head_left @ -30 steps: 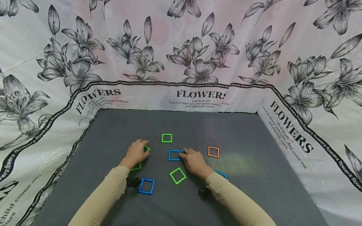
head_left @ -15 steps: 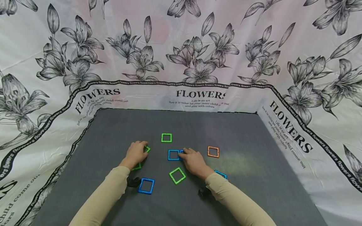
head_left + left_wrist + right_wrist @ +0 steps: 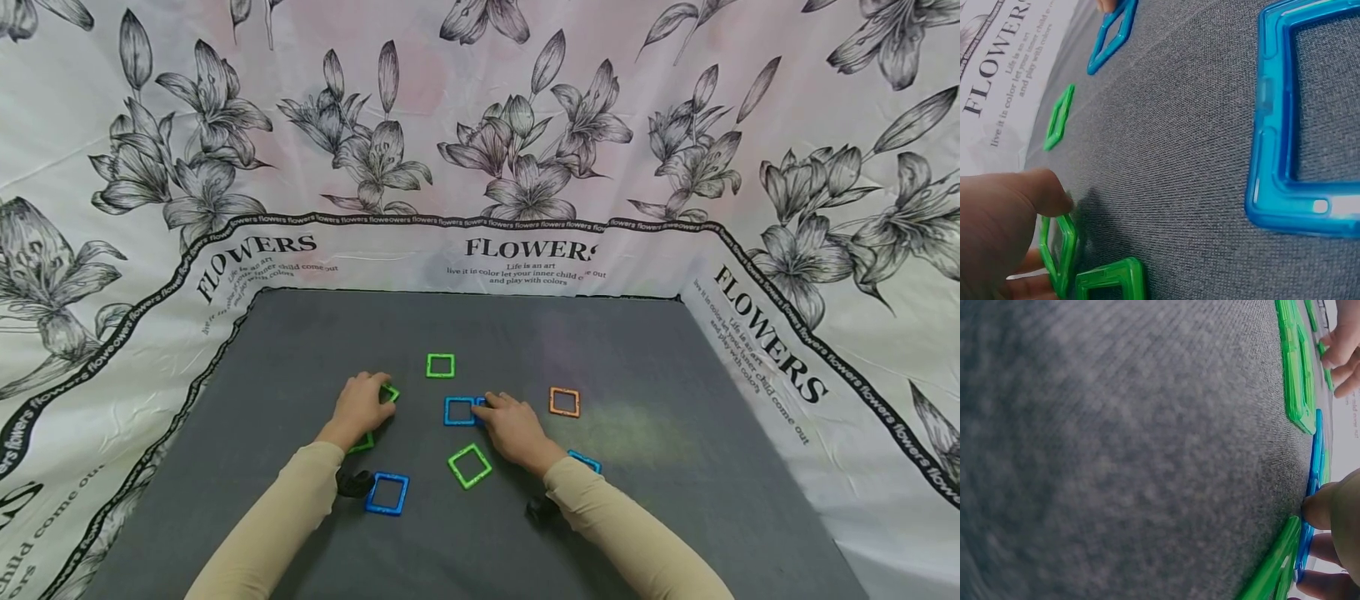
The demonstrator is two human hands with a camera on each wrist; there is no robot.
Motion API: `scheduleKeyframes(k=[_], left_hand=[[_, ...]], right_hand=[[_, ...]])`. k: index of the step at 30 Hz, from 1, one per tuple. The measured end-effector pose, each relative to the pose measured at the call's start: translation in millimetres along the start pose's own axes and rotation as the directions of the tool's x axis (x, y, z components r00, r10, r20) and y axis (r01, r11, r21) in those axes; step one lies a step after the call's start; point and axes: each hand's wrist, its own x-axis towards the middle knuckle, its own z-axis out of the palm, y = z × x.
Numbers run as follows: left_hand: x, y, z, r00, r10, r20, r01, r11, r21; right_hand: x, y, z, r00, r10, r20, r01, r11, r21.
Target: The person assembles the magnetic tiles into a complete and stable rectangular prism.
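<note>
My left hand grips a green square magnetic tile, an open frame, with thumb on one side and fingers on the other. Beside it, partly under the wrist in the head view, lies another green tile. My right hand holds a blue square tile between thumb and fingers, mostly hidden from the head view. This tile meets a second blue tile on its left, edge to edge. Near the right fingers, a green tile shows in the right wrist view.
On the grey tabletop lie a green tile farther back, an orange tile at right and a tilted green tile in front. One blue tile sits front left, another by the right forearm. Flowered cloth stands behind.
</note>
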Motion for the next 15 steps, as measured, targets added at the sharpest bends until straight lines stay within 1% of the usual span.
scheduleKeyframes(k=[4,7,12,15], left_hand=[[0.3,-0.4,1.2,1.0,0.007,-0.029,-0.008,0.999,-0.04],[0.6,0.4,2.3,0.999,0.0,-0.038,-0.003,0.997,-0.08],[2.4,2.2,4.8,0.999,-0.005,-0.045,-0.001,0.993,-0.122],[2.4,4.2,5.6,0.998,0.012,-0.064,-0.021,0.99,-0.141]], right_hand=[[-0.3,0.4,0.4,1.0,-0.007,-0.005,0.007,1.0,-0.001],[-0.3,0.9,1.2,1.0,-0.009,0.001,0.009,1.0,-0.003],[0.0,0.9,1.2,1.0,-0.005,0.011,0.005,1.0,0.001],[0.5,0.3,0.3,1.0,-0.006,0.013,0.006,1.0,0.01]])
